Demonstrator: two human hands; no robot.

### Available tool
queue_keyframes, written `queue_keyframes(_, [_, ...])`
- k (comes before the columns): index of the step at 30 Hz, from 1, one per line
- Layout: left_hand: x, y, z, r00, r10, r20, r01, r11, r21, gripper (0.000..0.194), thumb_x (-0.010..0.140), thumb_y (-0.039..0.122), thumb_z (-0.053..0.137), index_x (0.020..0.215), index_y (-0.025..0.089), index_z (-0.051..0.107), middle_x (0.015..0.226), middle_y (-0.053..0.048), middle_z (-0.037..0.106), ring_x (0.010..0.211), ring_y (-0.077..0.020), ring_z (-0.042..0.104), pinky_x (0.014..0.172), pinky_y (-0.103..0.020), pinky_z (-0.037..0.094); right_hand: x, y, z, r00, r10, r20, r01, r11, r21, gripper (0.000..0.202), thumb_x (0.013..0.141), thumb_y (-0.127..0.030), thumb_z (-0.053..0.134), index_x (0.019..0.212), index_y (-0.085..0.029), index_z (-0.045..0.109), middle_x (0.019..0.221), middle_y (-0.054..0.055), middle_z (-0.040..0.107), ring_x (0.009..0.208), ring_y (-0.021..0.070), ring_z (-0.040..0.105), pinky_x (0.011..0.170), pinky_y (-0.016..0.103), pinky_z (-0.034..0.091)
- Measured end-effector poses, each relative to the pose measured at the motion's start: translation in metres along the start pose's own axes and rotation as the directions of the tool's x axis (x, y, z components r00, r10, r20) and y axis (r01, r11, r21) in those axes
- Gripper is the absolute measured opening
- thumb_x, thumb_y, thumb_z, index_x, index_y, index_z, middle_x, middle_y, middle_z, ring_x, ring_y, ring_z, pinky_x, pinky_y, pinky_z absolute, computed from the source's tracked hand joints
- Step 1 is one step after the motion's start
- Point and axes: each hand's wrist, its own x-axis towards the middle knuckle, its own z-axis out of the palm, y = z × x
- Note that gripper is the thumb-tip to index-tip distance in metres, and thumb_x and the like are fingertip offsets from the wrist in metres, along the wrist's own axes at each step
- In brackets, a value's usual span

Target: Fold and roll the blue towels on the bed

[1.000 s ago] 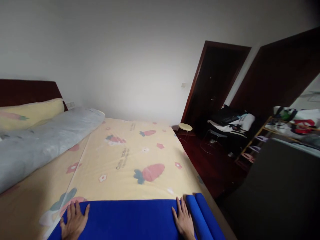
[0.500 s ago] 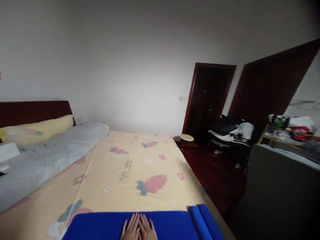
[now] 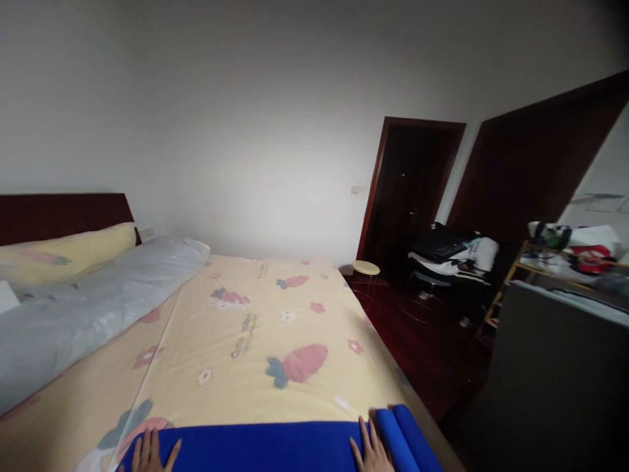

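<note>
On the bed [image 3: 255,341], my left hand [image 3: 150,453] and right hand [image 3: 371,451] press flat, fingers spread, on the blue mat [image 3: 265,447], mostly smoothed; right end remains rolled.

**A dim bedroom with dark wood doors**

A plain white wall [image 3: 255,118] is filling the background, soft light fading toward its corners. A dark red wooden headboard [image 3: 63,213] is standing at the left. Two dark brown wooden doors [image 3: 413,183] are flanking a chair piled with clothes [image 3: 449,252], and a small round cream stool [image 3: 366,267] is sitting on the dark reddish floor [image 3: 422,354].
</note>
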Motion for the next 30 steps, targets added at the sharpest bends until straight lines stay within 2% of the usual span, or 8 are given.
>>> queue_keyframes(3, [-0.011,0.026,-0.012,0.999,0.041,-0.028,-0.042,0.999,-0.027,0.065,0.088,0.045,0.028,0.15,0.025,0.027,0.155,-0.006,0.039,0.148,-0.025,0.019,0.115,-0.058,0.02,0.001,-0.023,-0.004,0.997,0.026,-0.077,-0.029,0.999,-0.034,0.073,0.087,-0.059,0.025,0.136,-0.011,0.052,0.145,0.017,0.046,0.136,0.0348,0.041,0.112,0.055,0.034])
queue_keyframes(7, [-0.062,0.12,-0.022,0.945,0.324,-0.047,-0.327,0.942,-0.08,0.057,0.091,0.038,0.026,0.147,0.033,0.03,0.158,0.008,0.026,0.148,-0.0161,0.014,0.12,-0.042,0.016,-0.015,-0.119,0.013,0.975,-0.22,-0.021,0.221,0.97,0.098,0.052,0.091,-0.033,0.027,0.137,-0.022,0.051,0.145,0.007,0.046,0.135,0.0285,0.043,0.112,0.051,0.036])
queue_keyframes(11, [-0.112,0.198,-0.022,0.671,0.713,0.204,-0.632,0.693,-0.347,0.058,0.088,0.031,0.032,0.146,0.035,0.029,0.156,0.008,0.028,0.145,-0.0184,0.025,0.12,-0.043,0.022,-0.04,-0.198,0.031,0.895,-0.422,0.142,0.381,0.891,0.246,0.049,0.09,-0.037,0.042,0.139,-0.035,0.045,0.146,0.0,0.044,0.134,0.024,0.045,0.109,0.045,0.041])
queue_keyframes(13, [-0.112,0.187,-0.019,0.685,0.697,0.21,-0.61,0.707,-0.358,0.057,0.089,0.038,0.032,0.146,0.038,0.029,0.156,0.007,0.026,0.146,-0.0198,0.026,0.12,-0.048,0.021,-0.043,-0.184,0.021,0.909,-0.376,0.178,0.336,0.916,0.218,0.051,0.09,-0.045,0.044,0.139,-0.034,0.043,0.148,0.002,0.04,0.136,0.0258,0.041,0.11,0.049,0.039])
queue_keyframes(17, [-0.061,0.077,-0.013,0.946,0.322,0.037,-0.308,0.929,-0.204,0.061,0.088,0.046,0.026,0.147,0.029,0.032,0.159,-0.002,0.026,0.147,-0.0234,0.022,0.118,-0.055,0.015,-0.03,-0.074,-0.026,0.985,-0.086,0.146,0.079,0.995,0.052,0.063,0.092,-0.058,0.032,0.145,-0.024,0.035,0.154,0.006,0.029,0.143,0.0271,0.027,0.116,0.054,0.028])
queue_keyframes(21, [-0.019,-0.002,-0.022,0.993,0.064,-0.1,-0.097,0.923,-0.371,0.062,0.087,0.045,0.02,0.145,0.028,0.035,0.148,-0.007,0.047,0.137,-0.0282,0.042,0.105,-0.059,0.034,-0.014,-0.015,-0.045,0.993,-0.014,0.114,0.017,1.0,-0.022,0.075,0.09,-0.059,0.029,0.144,-0.007,0.037,0.152,0.015,0.033,0.142,0.0284,0.03,0.116,0.047,0.029])
queue_keyframes(26, [-0.082,0.092,-0.033,0.942,0.269,-0.2,-0.323,0.887,-0.329,0.056,0.091,0.033,0.019,0.145,0.03,0.033,0.155,0.002,0.032,0.145,-0.019,0.026,0.117,-0.052,0.019,-0.04,-0.119,-0.012,0.987,-0.151,-0.062,0.155,0.986,0.056,0.06,0.095,-0.043,0.021,0.139,-0.013,0.047,0.147,0.013,0.044,0.137,0.0289,0.04,0.113,0.051,0.034])
queue_keyframes(30, [-0.15,0.17,-0.02,0.8,0.577,0.163,-0.521,0.803,-0.288,0.058,0.086,0.028,0.03,0.144,0.033,0.034,0.153,0.005,0.031,0.143,-0.0183,0.03,0.118,-0.047,0.024,-0.092,-0.192,0.005,0.937,-0.34,-0.079,0.349,0.919,0.185,0.049,0.09,-0.044,0.033,0.137,-0.041,0.047,0.137,-0.003,0.057,0.127,0.0276,0.054,0.099,0.049,0.049])
